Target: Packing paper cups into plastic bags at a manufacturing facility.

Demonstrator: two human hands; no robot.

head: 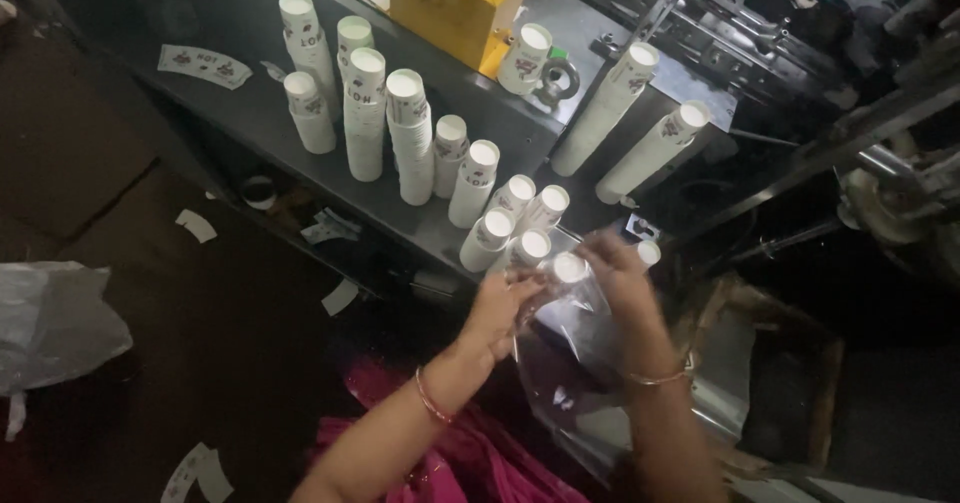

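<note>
My left hand (pixel 497 308) and my right hand (pixel 617 271) both grip a clear plastic bag (pixel 565 348) that hangs between them. A stack of white paper cups (pixel 570 267) pokes out at the bag's mouth, between the two hands. My left fingers pinch the bag's edge on the left of the stack. My right hand is blurred and closes on the bag's right edge. Both wrists carry thin bangles. Just beyond my hands stand more stacks of printed white paper cups (pixel 515 225) on a dark metal shelf (pixel 250 113).
Taller cup stacks (pixel 365 113) line the shelf toward the left. Two long stacks (pixel 650 150) lean against a machine (pixel 720 23) at the right. A yellow box (pixel 450 3) sits behind. Flat cup blanks (pixel 205 65) lie around. A crumpled plastic sheet (pixel 50 323) is at left.
</note>
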